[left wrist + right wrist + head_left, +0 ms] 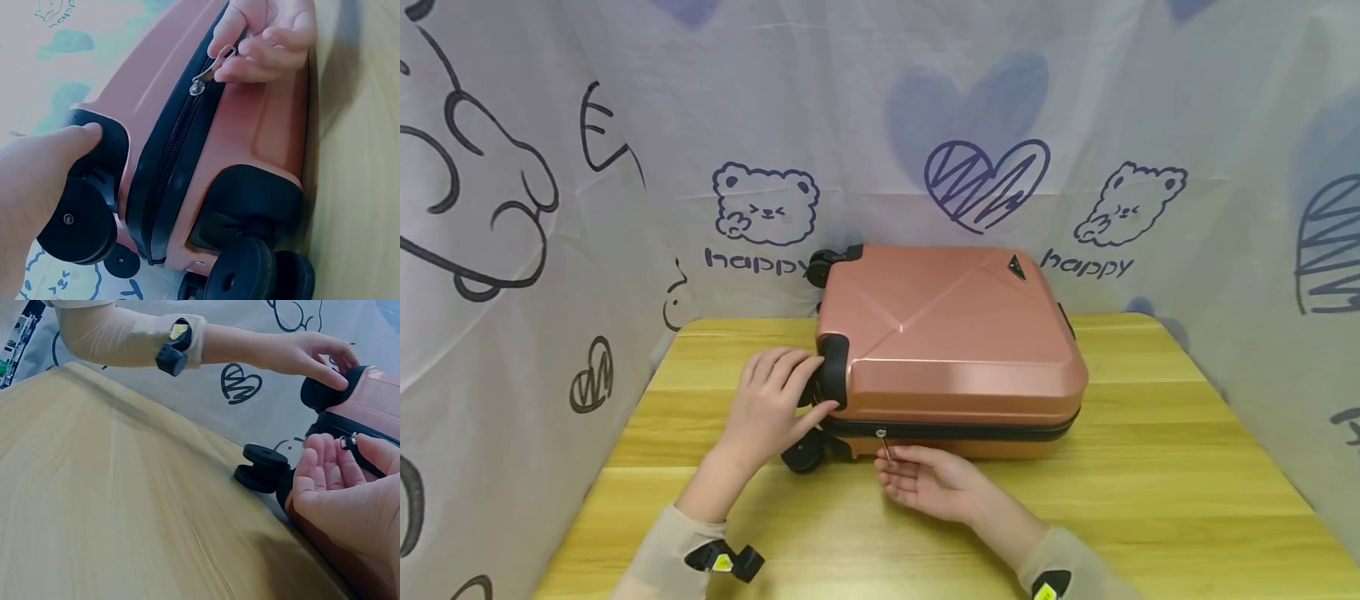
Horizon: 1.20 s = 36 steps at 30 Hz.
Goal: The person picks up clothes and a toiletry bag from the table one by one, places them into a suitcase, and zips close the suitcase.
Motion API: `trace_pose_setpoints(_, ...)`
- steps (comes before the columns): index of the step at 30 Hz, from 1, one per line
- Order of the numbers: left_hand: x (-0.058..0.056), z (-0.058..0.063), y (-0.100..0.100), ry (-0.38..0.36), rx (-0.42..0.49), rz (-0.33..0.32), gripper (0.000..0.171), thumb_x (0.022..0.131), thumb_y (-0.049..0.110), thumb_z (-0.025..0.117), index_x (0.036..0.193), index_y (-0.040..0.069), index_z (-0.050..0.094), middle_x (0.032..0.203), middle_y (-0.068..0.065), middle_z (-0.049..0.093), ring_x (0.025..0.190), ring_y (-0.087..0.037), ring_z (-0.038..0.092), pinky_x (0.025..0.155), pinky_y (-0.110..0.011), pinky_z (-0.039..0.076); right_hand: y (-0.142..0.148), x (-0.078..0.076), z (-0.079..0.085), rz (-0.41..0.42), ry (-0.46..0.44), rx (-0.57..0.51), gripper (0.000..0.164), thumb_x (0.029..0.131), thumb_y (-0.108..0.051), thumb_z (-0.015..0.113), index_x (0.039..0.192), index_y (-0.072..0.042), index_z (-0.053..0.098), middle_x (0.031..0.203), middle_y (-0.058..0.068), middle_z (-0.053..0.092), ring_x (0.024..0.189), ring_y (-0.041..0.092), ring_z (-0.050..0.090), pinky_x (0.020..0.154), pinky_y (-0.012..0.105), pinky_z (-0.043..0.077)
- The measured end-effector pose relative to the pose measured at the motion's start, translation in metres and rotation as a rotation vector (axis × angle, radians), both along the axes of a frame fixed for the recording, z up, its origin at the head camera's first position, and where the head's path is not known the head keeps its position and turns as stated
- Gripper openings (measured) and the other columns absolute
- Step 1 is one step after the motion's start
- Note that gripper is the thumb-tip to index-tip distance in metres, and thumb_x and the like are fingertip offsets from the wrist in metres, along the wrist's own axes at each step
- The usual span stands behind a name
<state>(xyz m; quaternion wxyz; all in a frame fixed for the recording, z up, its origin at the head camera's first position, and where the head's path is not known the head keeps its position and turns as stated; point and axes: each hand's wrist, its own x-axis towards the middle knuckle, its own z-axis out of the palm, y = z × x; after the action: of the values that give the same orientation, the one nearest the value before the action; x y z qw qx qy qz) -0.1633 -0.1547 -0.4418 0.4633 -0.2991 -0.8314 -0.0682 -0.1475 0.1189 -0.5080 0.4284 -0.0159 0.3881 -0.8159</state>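
Observation:
A pink hard-shell suitcase (955,317) lies flat, its wheels toward the left. My left hand (771,408) grips its near upper corner, the thumb on the black corner guard (103,134) and the fingers over the upper wheel (319,394). Low at the front side, my right hand (936,483) has its palm turned up. Its thumb and fingers pinch the metal zipper pull (217,65). The slider (197,87) sits on the black zipper (170,153), near the wheeled end. In the left wrist view, the zipper teeth between slider and corner look closed.
Beneath the suitcase is a yellow wood-grain table (1157,467). A lower wheel (803,452) juts out below my left hand. White cloth (865,125) with bear and heart drawings hangs behind and at both sides. Each sleeve carries a wrist camera (722,558).

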Motion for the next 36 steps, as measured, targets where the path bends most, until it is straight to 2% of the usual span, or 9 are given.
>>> trace_pose_setpoints(4,0.008,-0.001,0.0,0.058,0.034,-0.057,0.048,0.093,0.048,0.058,0.113,0.006,0.068,0.109,-0.013,0.065,0.106,-0.034,0.057,0.091,-0.05,0.043,0.011,0.0,0.004,0.022,0.033,-0.003,0.025,0.101,-0.018,0.047,0.114,-0.008,0.065,0.118,0.007,0.068,0.117,0.022,0.061,0.104,0.033,0.047)
trace_pose_setpoints(8,0.017,-0.004,0.002,0.077,0.016,-0.085,0.042,0.097,0.044,0.054,0.109,0.007,0.07,0.106,-0.012,0.067,0.105,-0.033,0.058,0.091,-0.05,0.044,0.024,-0.001,0.01,0.067,0.077,-0.03,0.032,0.103,-0.019,0.042,0.125,-0.004,0.059,0.128,0.01,0.064,0.126,0.025,0.057,0.111,0.036,0.041)
trace_pose_setpoints(13,0.022,-0.012,0.007,0.096,-0.013,-0.115,0.036,0.097,0.041,0.055,0.103,0.009,0.071,0.103,-0.01,0.068,0.102,-0.032,0.06,0.092,-0.051,0.047,0.04,-0.003,0.018,0.097,0.129,-0.053,0.047,0.105,-0.02,0.036,0.145,0.005,0.038,0.144,0.018,0.051,0.135,0.028,0.049,0.114,0.035,0.039)
trace_pose_setpoints(17,0.026,-0.017,0.014,0.143,-0.006,-0.161,0.031,0.096,0.037,0.056,0.098,0.011,0.072,0.098,-0.008,0.069,0.098,-0.03,0.062,0.09,-0.048,0.048,0.055,-0.003,0.024,0.131,0.175,-0.052,0.053,0.106,-0.021,0.033,0.15,0.007,0.024,0.152,0.02,0.039,0.143,0.03,0.038,0.114,0.035,0.037)
trace_pose_setpoints(23,0.031,-0.024,0.027,0.198,-0.012,-0.237,0.031,0.098,0.035,0.054,0.092,0.011,0.073,0.094,-0.006,0.071,0.091,-0.029,0.064,0.085,-0.044,0.048,0.083,-0.004,0.041,0.155,0.258,-0.126,0.047,0.107,-0.017,0.026,0.15,0.003,0.031,0.151,0.014,0.044,0.14,0.025,0.043,0.116,0.035,0.036)
trace_pose_setpoints(26,0.033,-0.03,0.031,0.178,-0.016,-0.238,0.031,0.098,0.036,0.053,0.09,0.012,0.072,0.091,-0.004,0.07,0.09,-0.027,0.064,0.083,-0.043,0.048,0.098,-0.006,0.052,0.14,0.298,-0.185,0.045,0.107,-0.013,0.022,0.145,0.001,0.041,0.148,0.011,0.048,0.139,0.024,0.045,0.116,0.036,0.036)
trace_pose_setpoints(30,0.036,-0.04,0.036,0.115,-0.018,-0.218,0.026,0.095,0.037,0.058,0.09,0.014,0.071,0.091,-0.001,0.069,0.09,-0.026,0.063,0.082,-0.043,0.048,0.116,-0.007,0.068,0.109,0.399,-0.214,0.047,0.107,-0.009,0.018,0.14,-0.001,0.05,0.144,0.01,0.053,0.136,0.024,0.049,0.114,0.036,0.039)
trace_pose_setpoints(36,0.039,-0.05,0.045,0.043,-0.041,-0.19,0.028,0.097,0.038,0.055,0.092,0.016,0.07,0.09,0.002,0.068,0.087,-0.022,0.06,0.08,-0.04,0.047,0.14,-0.009,0.096,0.05,0.566,-0.149,0.047,0.106,-0.008,0.017,0.143,-0.001,0.045,0.146,0.01,0.052,0.135,0.022,0.05,0.112,0.035,0.04)
